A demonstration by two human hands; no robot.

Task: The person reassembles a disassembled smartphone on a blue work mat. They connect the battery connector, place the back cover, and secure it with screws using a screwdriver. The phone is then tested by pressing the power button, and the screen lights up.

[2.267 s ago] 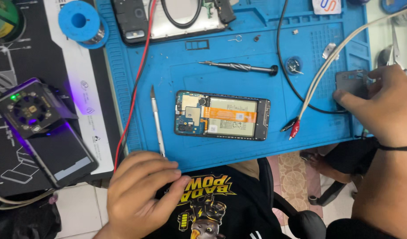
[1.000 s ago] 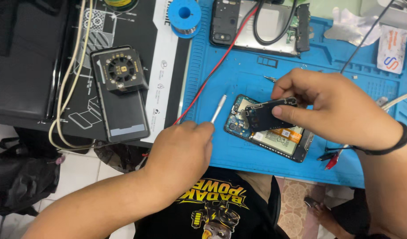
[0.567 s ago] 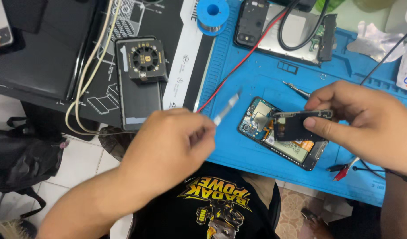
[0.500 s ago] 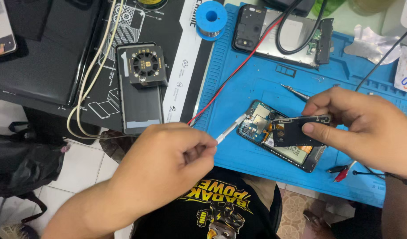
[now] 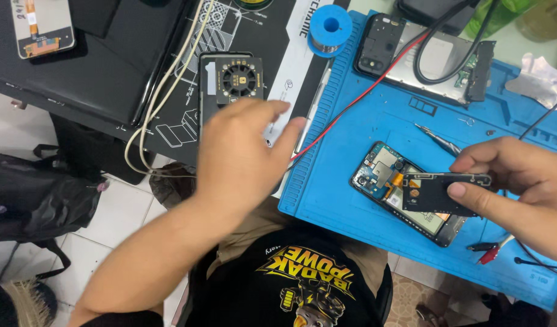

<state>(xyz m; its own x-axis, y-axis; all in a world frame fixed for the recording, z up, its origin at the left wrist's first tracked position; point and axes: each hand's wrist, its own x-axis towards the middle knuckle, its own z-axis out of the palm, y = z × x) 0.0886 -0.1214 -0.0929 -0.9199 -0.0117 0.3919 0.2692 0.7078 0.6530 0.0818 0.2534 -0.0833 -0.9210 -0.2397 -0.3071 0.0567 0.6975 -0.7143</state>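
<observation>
An opened phone [image 5: 384, 178] with its blue circuit board showing lies on the blue work mat [image 5: 345, 175]. My right hand [image 5: 524, 188] pinches a black plastic inner cover [image 5: 439, 194] just above the phone's middle. My left hand [image 5: 242, 157] hovers over the mat's left edge with its fingers spread and nothing in them. Its fingertips are close to a thin silver tool [image 5: 313, 106] lying along that edge.
A small screwdriver [image 5: 439, 140] lies beyond the phone, and red clip leads [image 5: 490, 253] lie near the front edge. A blue solder spool [image 5: 330, 27], a second stripped phone [image 5: 381, 45] and a black fan-topped device [image 5: 233, 79] sit at the back. A red wire [image 5: 357, 100] crosses the mat.
My left hand has let go of the thin tool and swung left and away with fingers spread. My right hand still holds the black cover over the phone.
</observation>
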